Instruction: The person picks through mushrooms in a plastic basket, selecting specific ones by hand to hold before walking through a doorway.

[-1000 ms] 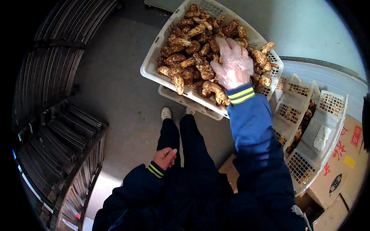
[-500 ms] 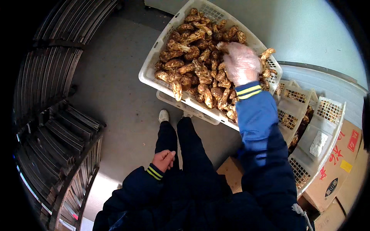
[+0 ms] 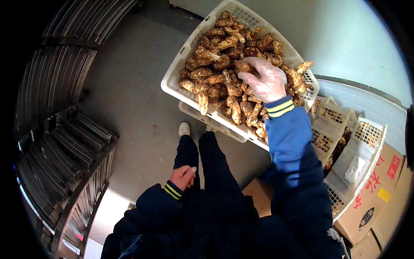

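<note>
My right hand (image 3: 266, 79), in a clear plastic glove, reaches into a white plastic crate (image 3: 171, 77). Its thumb and fingers are closed round a brown mushroom (image 3: 243, 67), part of which they cover. Many more brown, scaly mushrooms with thick pale stems (image 3: 235, 108) are heaped about it, and one stem juts over the crate's near edge. Bare and low in front of my body, my left hand (image 3: 183, 177) is curled into a loose fist over my thigh, with nothing visible in it.
Under the full crate the edge of another white crate (image 3: 211, 123) shows. To the right stand more white crates (image 3: 360, 149) with mushrooms inside, beside cardboard boxes (image 3: 377, 198). Stacked dark slatted frames (image 3: 64, 142) line the left. A pale wall (image 3: 345, 39) rises behind.
My right hand has shifted slightly left among the mushrooms, and its fingers now show closed round one. The whole view has shifted a little; my left hand stays over my thigh.
</note>
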Demonstrator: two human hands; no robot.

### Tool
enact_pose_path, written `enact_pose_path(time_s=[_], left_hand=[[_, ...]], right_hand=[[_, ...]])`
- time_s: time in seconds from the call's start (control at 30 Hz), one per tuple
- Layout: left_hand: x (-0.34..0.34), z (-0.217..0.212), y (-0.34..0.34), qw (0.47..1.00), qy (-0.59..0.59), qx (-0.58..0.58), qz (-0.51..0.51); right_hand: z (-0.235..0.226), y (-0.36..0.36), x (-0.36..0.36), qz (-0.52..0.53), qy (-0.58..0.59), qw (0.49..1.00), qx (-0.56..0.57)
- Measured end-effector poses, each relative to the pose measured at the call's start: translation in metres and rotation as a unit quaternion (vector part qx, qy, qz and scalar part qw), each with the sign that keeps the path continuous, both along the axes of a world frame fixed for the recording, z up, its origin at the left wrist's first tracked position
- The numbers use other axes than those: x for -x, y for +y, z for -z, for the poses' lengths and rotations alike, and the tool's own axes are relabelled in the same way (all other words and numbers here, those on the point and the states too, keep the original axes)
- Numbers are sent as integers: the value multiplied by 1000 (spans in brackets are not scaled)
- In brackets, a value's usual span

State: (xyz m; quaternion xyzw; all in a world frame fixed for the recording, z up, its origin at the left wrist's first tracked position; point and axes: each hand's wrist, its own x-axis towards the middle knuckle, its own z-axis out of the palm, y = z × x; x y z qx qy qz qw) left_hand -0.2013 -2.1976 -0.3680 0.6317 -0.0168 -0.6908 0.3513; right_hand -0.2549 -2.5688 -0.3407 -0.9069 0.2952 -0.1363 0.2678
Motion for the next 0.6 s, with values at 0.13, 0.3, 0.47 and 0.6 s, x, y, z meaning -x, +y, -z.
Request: enact_pose_path(time_s=[0.13,0.3,0.47,0.6], left_hand=[[0,0,-3,1000,16,4,-4],[0,2,-2,1000,11,-7,10],[12,18,11,996,-60,47,54],[13,18,15,994,-73,62,55]], right_hand=[[-4,13,24,128,-82,957,-248],[-17,8,53,215,-138,943,-213],[-12,4,82,260,-114,927,-244],[-11,22,75,233,29,971,35]])
